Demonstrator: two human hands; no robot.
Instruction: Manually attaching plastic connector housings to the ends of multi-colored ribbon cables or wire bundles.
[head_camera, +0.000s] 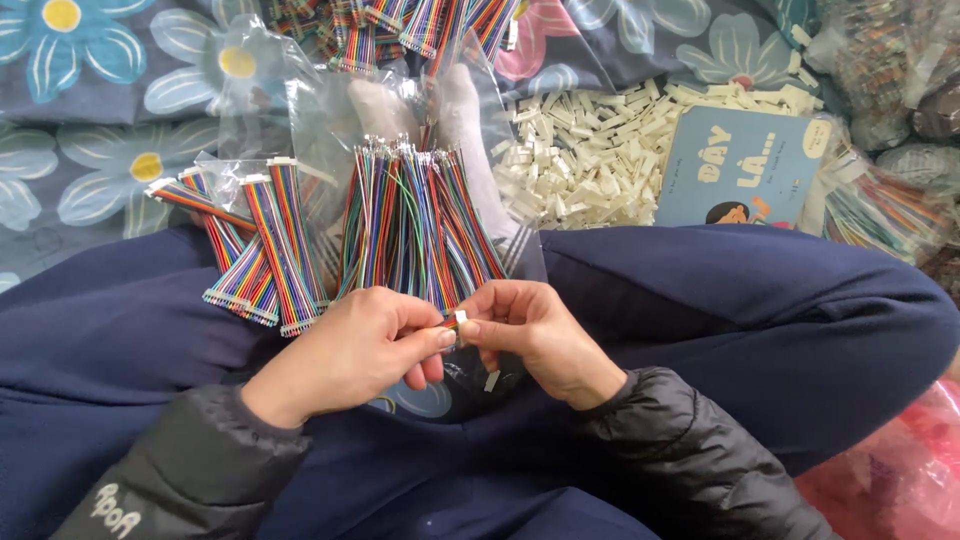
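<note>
I see a small white plastic connector (460, 322) pinched between my fingertips at lap height. A fan of rainbow-coloured wires (420, 225) rises from it, standing nearly upright, bare metal tips at the top.

- The left hand (355, 345) comes in from the lower left, knuckles up, fingers curled inward, thumb and forefinger pressed together at the tips.
- The right hand (530, 330) enters from the lower right, palm turned toward the left, fingers bent, thumb and forefinger pinched shut.
- Both hands meet fingertip to fingertip at the centre, above the crossed legs in dark blue trousers.
- Both wrists emerge from black padded jacket sleeves, forearms angled inward to form a V.
</note>
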